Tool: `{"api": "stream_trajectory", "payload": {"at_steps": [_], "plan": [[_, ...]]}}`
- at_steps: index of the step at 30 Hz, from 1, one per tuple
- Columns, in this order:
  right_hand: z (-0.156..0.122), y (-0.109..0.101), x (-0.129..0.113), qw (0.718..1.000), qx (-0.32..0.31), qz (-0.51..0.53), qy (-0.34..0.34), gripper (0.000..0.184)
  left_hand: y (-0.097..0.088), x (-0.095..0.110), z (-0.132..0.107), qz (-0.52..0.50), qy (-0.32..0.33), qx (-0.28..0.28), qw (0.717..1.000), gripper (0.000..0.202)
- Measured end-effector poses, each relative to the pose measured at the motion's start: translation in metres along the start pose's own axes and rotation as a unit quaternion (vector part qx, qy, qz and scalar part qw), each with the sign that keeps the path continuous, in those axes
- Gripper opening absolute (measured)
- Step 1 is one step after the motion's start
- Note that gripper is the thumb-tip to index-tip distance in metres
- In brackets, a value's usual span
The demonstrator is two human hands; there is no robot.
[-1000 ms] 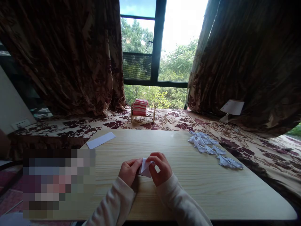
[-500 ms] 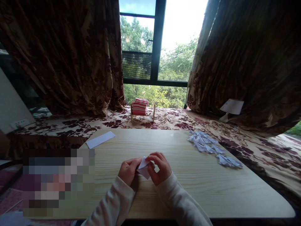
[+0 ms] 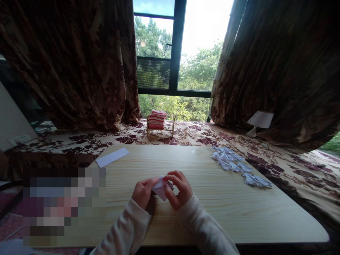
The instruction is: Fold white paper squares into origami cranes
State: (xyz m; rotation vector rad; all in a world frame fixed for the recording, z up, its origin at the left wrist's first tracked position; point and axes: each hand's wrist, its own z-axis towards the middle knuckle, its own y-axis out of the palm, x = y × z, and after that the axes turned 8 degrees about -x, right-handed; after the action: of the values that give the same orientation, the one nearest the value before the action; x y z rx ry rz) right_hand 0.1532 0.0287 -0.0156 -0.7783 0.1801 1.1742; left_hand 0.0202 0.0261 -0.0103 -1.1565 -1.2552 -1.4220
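Note:
Both my hands meet over the near middle of a light wooden table (image 3: 212, 212). My left hand (image 3: 142, 192) and my right hand (image 3: 178, 188) pinch a small folded piece of white paper (image 3: 160, 187) between their fingertips, just above the tabletop. Part of the paper is hidden behind my fingers. A flat white paper strip (image 3: 112, 157) lies at the table's far left corner. Several folded white paper pieces (image 3: 237, 166) lie in a loose row at the table's far right edge.
A blurred patch covers the table's left front. Beyond the table a flowered cloth covers a ledge that bears a small wooden rack with red-striped cloth (image 3: 157, 122) and a small white lamp (image 3: 259, 121). Dark curtains (image 3: 79, 63) flank a window.
The folded paper has turned and dropped a little between my fingers. My hands have stayed in the same spot; the view has shifted slightly.

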Motion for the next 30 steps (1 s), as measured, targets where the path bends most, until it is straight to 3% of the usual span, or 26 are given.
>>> {"api": "stream_trajectory", "payload": {"at_steps": [3,7,14,30], "plan": [[0.001,-0.001,-0.002,0.998,0.009,0.046,0.037,0.017,-0.002,-0.002,0.0,-0.031,-0.011,-0.037,0.999,0.025],[0.001,-0.002,0.002,0.991,0.021,0.087,0.099,0.021,-0.005,-0.008,0.003,-0.059,-0.012,-0.028,0.998,0.023],[-0.003,0.003,0.01,0.984,-0.012,0.088,0.153,0.024,-0.005,-0.007,0.002,-0.075,-0.02,-0.027,0.997,0.022],[-0.003,0.005,0.012,0.98,-0.027,0.103,0.167,0.02,-0.002,-0.007,0.002,-0.075,-0.014,-0.027,0.997,0.022]]}}
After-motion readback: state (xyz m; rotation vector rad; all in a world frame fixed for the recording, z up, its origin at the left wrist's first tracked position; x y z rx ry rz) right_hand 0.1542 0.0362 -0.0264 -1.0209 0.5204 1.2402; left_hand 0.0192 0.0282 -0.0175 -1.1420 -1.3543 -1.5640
